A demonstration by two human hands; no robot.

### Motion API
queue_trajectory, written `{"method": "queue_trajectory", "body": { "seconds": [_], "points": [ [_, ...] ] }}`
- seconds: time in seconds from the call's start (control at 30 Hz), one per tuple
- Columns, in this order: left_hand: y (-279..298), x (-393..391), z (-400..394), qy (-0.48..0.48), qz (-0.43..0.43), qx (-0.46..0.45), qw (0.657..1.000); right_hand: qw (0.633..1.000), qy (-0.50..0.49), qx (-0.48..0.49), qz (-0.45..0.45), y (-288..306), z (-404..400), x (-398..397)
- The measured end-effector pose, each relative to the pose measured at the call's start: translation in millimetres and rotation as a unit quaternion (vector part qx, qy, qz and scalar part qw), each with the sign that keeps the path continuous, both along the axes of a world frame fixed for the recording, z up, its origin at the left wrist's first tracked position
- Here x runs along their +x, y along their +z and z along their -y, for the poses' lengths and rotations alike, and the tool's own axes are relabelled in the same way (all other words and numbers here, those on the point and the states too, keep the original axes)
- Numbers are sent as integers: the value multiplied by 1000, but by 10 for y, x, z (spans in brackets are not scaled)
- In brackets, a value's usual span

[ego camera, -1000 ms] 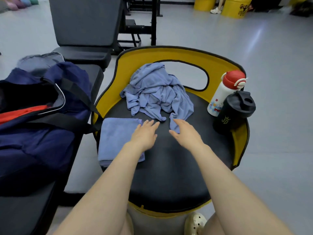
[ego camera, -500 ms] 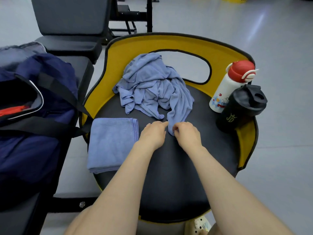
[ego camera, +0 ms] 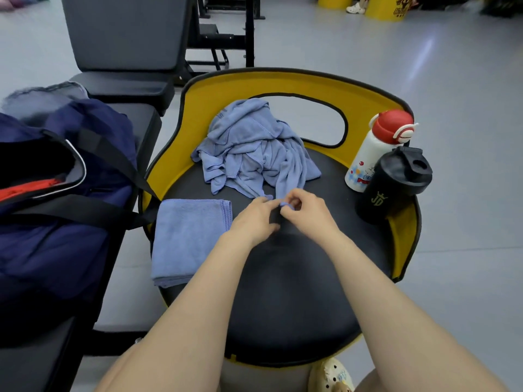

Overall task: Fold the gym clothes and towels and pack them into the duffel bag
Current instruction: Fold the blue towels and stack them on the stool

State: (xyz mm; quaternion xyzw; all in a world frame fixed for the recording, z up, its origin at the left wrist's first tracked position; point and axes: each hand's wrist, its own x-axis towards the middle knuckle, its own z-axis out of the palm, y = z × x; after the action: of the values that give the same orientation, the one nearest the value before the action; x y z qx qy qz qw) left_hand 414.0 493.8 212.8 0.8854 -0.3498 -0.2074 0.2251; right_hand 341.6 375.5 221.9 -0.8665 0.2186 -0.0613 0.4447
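This is a gym. A padded black weight bench (ego camera: 121, 52) with an upright backrest stands on a smooth grey floor (ego camera: 424, 66), with a black metal equipment frame (ego camera: 226, 32) behind it. A black shaker bottle (ego camera: 393, 185) and a red-capped water bottle (ego camera: 376, 151) sit on a yellow-rimmed padded seat (ego camera: 297, 250), beside an open navy duffel bag (ego camera: 70, 222).

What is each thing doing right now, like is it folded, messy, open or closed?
Crumpled blue towel: unfolded, heaped on the seat.
Folded blue towel: folded flat.
Navy duffel bag: open.
White bottle with red cap: upright, capped.
Black shaker bottle: upright, lid on.
Left hand, right hand: pinching the crumpled towel's corner.
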Motion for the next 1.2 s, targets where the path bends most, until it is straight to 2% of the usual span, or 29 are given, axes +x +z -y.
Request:
{"method": "queue_trajectory", "body": {
  "seconds": [0.1, 0.17, 0.3, 0.4, 0.5, 0.63, 0.73, 0.83, 0.93, 1.0, 1.2],
  "points": [
    [150, -7, 2, 59, 12, -128, 990, 999, 13, 18, 40, 186, -48, -18],
    [259, -34, 4, 97, -8, -177, 979, 997, -7, 37, 64, 265, -69, -19],
    [425, -145, 1, 132, -112, -260, 950, 971, -142, 170, 91, 325, -30, 26],
    [539, -242, -23, 100, -173, -274, 941, 925, -206, 314, 60, 316, 24, 29],
    [604, -280, -67, 62, -218, -247, 942, 885, -205, 415, 55, 321, 45, 42],
    [670, -217, -125, 114, -302, -276, 905, 879, -202, 422, 89, 322, 52, 83],
    [680, -159, -131, 200, -320, -312, 872, 910, -184, 358, 100, 408, 26, 52],
    [656, -130, -134, 240, -330, -325, 853, 920, -138, 349, 112, 507, -8, 10],
    [657, -128, -97, 230, -402, -354, 812, 928, -85, 343, 117, 629, -75, -47],
    [705, -155, -66, 219, -419, -380, 795, 928, -57, 347, 120, 693, -117, -65],
    [860, -331, -31, 141, -411, -450, 780, 895, -125, 391, 177, 835, -154, -106]
  ]
}}
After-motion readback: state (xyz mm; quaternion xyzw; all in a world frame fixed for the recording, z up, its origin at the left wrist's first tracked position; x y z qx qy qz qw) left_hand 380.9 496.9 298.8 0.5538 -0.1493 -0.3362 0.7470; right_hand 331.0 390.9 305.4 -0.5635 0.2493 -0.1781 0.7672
